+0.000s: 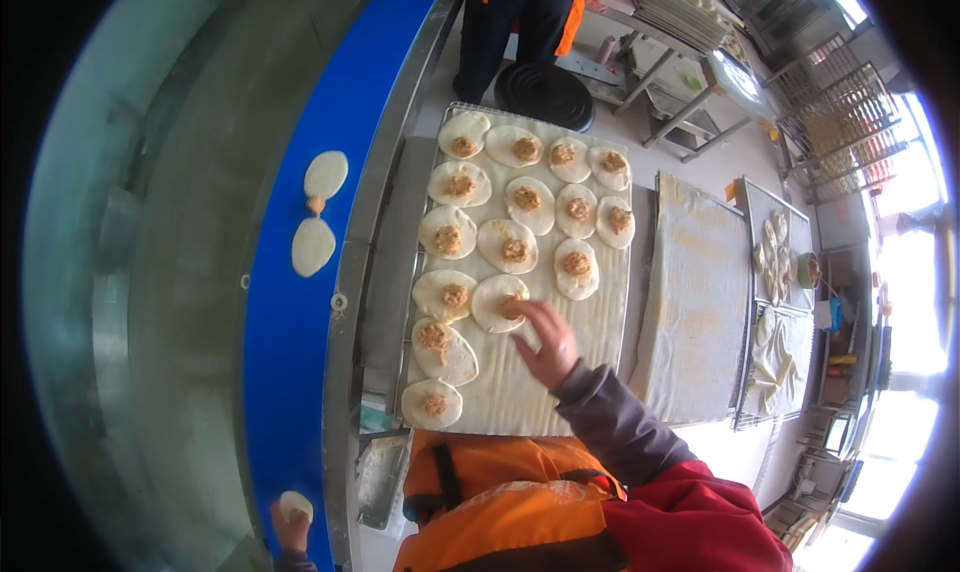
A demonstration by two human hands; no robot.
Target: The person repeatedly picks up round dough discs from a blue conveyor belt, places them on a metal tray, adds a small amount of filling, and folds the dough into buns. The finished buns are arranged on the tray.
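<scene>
My right hand (548, 350) reaches over a tray (570, 372) laid out with rows of flat dough rounds. Its fingertips meet the brown filling on one dough round (492, 312), with thumb and fingers apart. Nearly every round bears a clump of filling (526, 200). At the lower left, my left hand (290, 528) has its fingers around the edge of a pale dough round (296, 504) over the blue belt (288, 392). Farther up the belt lie two more dough rounds (326, 176), with a small lump of filling (316, 206) between them.
A metal rail (345, 372) runs between belt and tray. To the right is a cloth-covered tray (695, 302), then racks with crumpled cloth (780, 362). A person in dark trousers (515, 22) stands at the far end beside a black round object (545, 94). Wire shelving (840, 112) stands far right.
</scene>
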